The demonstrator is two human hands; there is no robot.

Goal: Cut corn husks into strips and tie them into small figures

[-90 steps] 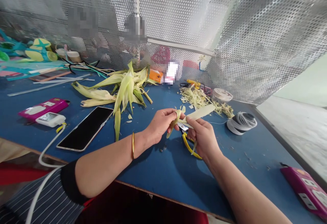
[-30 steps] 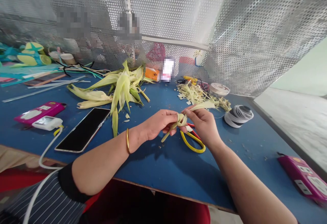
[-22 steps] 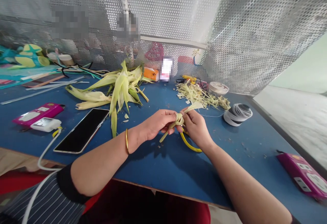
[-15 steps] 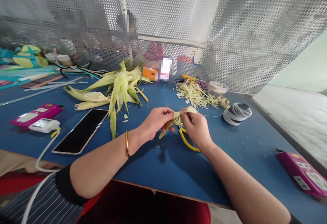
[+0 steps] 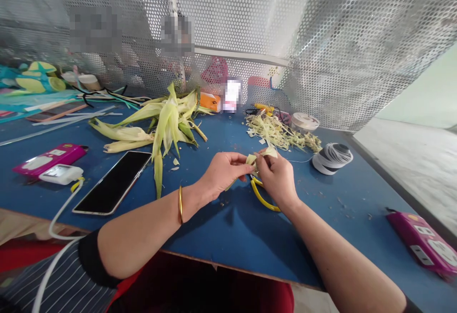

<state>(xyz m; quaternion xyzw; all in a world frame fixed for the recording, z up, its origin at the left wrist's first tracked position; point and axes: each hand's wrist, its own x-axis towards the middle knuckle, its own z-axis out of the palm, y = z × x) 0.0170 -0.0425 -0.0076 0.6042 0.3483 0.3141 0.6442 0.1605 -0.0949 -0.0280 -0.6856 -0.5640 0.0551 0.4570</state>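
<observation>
A pale corn husk strip (image 5: 251, 159) is pinched between both hands above the blue table. My left hand (image 5: 228, 171), with a gold bangle at the wrist, grips its left part with thumb and fingers. My right hand (image 5: 276, 175) is closed on the right part, and a husk tip sticks up past the knuckles. Fingers hide most of the folded piece. Beneath the hands lies a yellow-handled cutting tool (image 5: 263, 197), its head mostly covered. From the right hand's side a thin thread runs to a grey thread spool (image 5: 332, 158).
Whole corn husks (image 5: 169, 120) lie in a heap at the left back. Torn husk scraps (image 5: 278, 131) are piled at the right back. A phone (image 5: 113, 183), a magenta power strip (image 5: 53, 158) and another magenta power strip (image 5: 424, 241) rest on the table. Perforated metal sheeting (image 5: 243, 22) stands behind.
Both hands have shifted slightly right. The left thumb and fingers have moved over the husk, covering its lower end, which hung out lower before.
</observation>
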